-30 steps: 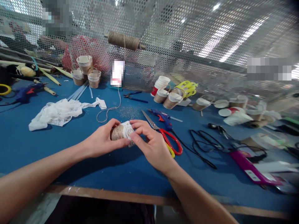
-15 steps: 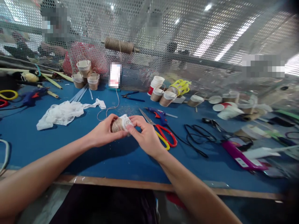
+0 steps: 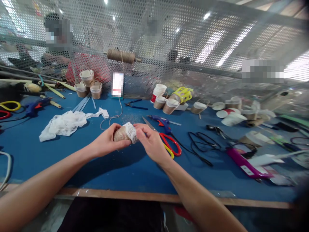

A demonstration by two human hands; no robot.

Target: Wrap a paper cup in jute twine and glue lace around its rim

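Observation:
My left hand is wrapped around a small twine-covered cup held on its side above the blue table. A band of white lace sits at the cup's rim end. My right hand pinches that lace against the cup with thumb and fingers. A twine strand trails from the cup's area back toward the twine spool on the mesh screen. Red and yellow scissors lie just right of my right hand.
White lace fabric lies at left. Finished twine cups stand at the back left; paper cups and a blue glue gun sit mid-back. Black cables and a purple tool lie right. A person sits behind the mesh screen.
Both hands stay on the cup and have shifted slightly left and up in view. My right fingers have worked the lace further round the rim. The camera tilted up a little.

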